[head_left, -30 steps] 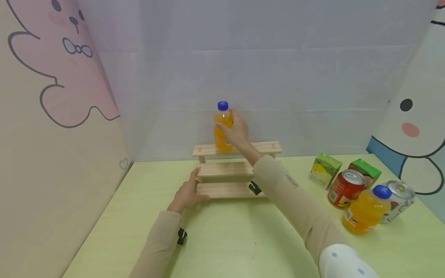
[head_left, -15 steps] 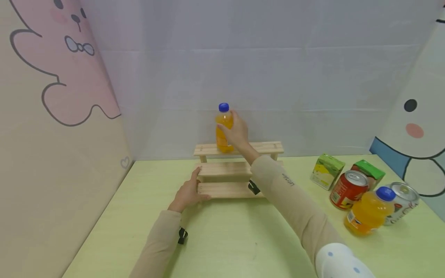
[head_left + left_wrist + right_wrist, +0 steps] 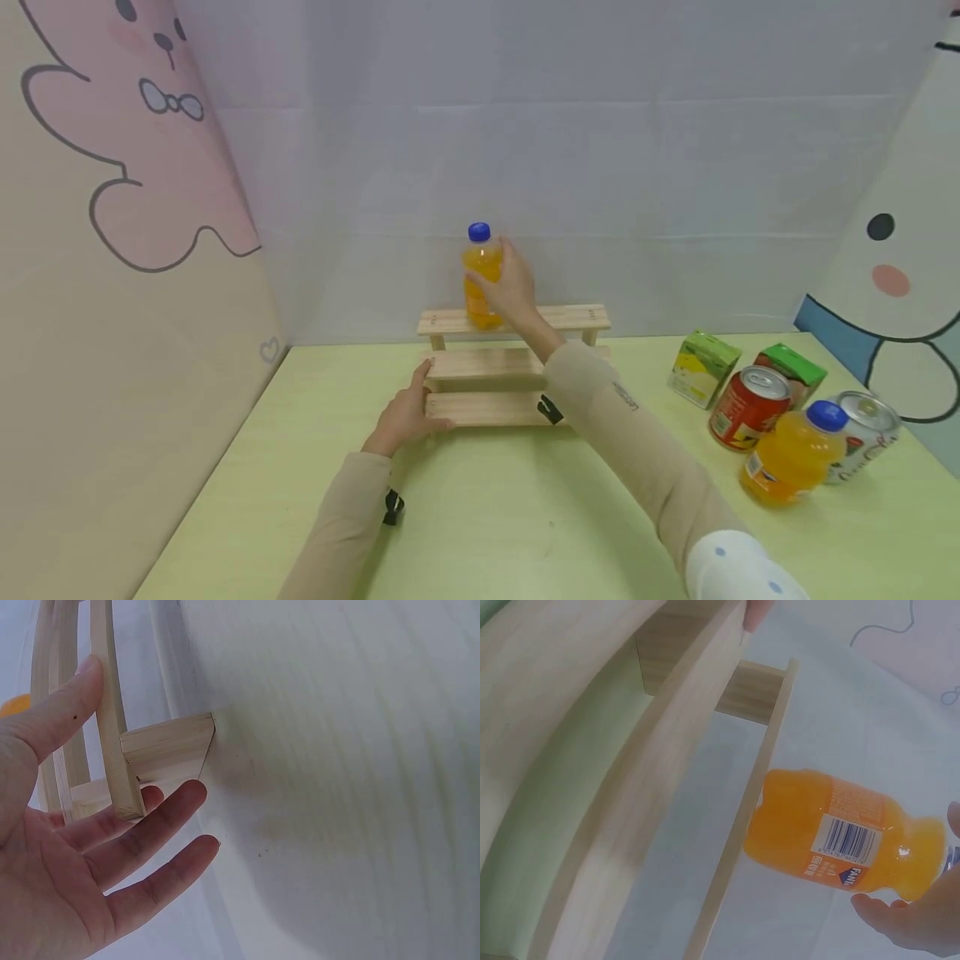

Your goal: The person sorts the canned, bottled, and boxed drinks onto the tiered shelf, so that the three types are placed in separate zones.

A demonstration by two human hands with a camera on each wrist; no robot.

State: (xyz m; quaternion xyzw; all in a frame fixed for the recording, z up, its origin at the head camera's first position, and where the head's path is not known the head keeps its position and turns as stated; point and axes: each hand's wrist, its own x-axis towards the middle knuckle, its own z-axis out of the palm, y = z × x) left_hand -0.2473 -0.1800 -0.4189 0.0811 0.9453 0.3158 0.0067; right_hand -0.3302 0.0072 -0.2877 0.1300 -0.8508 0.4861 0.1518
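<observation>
A bottle of orange soda (image 3: 482,283) with a blue cap stands upright at the left part of the top step of a small three-step wooden rack (image 3: 487,408). My right hand (image 3: 513,283) holds the bottle round its upper part from the right. In the right wrist view, the soda bottle's (image 3: 817,832) base meets the top slat, and its label and barcode show. My left hand (image 3: 405,417) grips the rack's left end. The left wrist view has the left hand's thumb (image 3: 67,705) on the front slat and its fingers spread around the slat's end.
On the table's right stand a green-yellow drink carton (image 3: 703,368), another carton with a green top (image 3: 795,367), a red can (image 3: 750,408), a silver-white can (image 3: 866,433) and a second orange soda bottle (image 3: 791,458). A pale wall sheet (image 3: 637,183) hangs behind the rack.
The head view shifts slightly. Both hands keep their places, the right on the bottle and the left on the rack; the bottle stays on the top step.
</observation>
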